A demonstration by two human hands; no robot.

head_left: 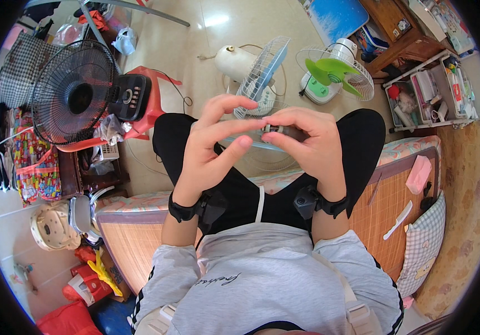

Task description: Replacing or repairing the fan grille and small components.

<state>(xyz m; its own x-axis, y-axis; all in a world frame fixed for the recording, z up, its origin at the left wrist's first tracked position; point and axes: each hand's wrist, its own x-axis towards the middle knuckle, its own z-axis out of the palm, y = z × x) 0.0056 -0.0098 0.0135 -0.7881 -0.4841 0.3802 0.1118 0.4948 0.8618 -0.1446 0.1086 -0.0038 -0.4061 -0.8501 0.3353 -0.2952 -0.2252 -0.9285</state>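
Note:
My right hand (315,137) pinches a small part (273,128) between thumb and fingertips, above my knees. The part looks pale with dark and metallic bits; its exact kind is too small to make out, and my fingers cover some of it. My left hand (209,142) has its fingers spread, with the index finger stretched out and its tip at the small part. Its thumb stands apart, holding nothing. Just beyond both hands, a white fan (234,64) with a wire cage and blue blades rests on the floor, partly hidden behind them.
A green-bladed fan (332,72) stands at the far right. To the left, a black fan (78,95) is by a red plastic stool (153,106). Storage drawers (430,95) stand right. I sit on a mat-covered bed (134,231), with a white knife-shaped item (398,220) and a checked pillow (427,245).

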